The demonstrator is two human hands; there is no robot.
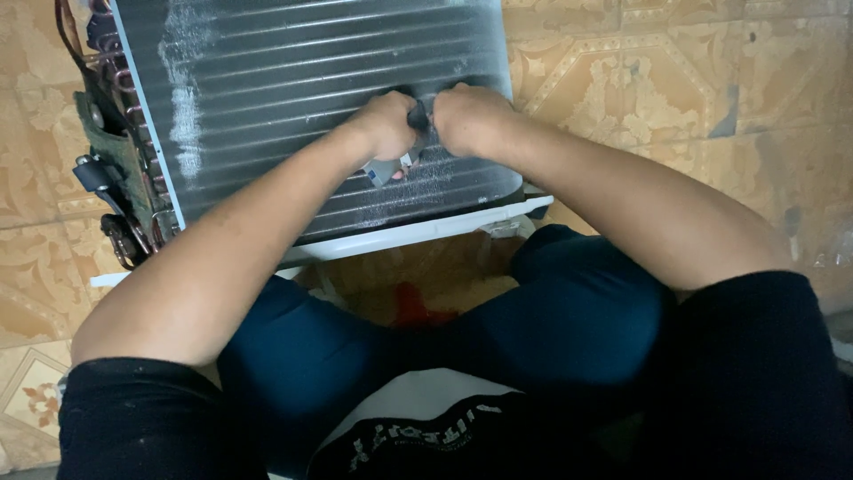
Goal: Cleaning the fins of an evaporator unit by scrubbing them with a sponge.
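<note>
Patterned tile floor [675, 80]. Finned coil panel [311, 80], propped near my knees; my left hand [384, 124] and right hand [469, 117] clench a small dark tool [418, 117] together near its lower edge, steadying it against the fins.

Both forearms are bare from the upper arm down to the left hand [384, 124] and the right hand [466, 117], with no gloves, rings or wristwatch to be seen. Short black sleeves [142, 418] cover the upper arms, one at 7 o'clock and the other at 4 o'clock in the frame. The black shirt [426, 440] at 6 o'clock carries white printed lettering across the chest above a pale patch. Dark teal shorts [569, 311] cover the bent thighs, the fabric smooth and plain, stretched over the knees at the middle of the view.
</note>
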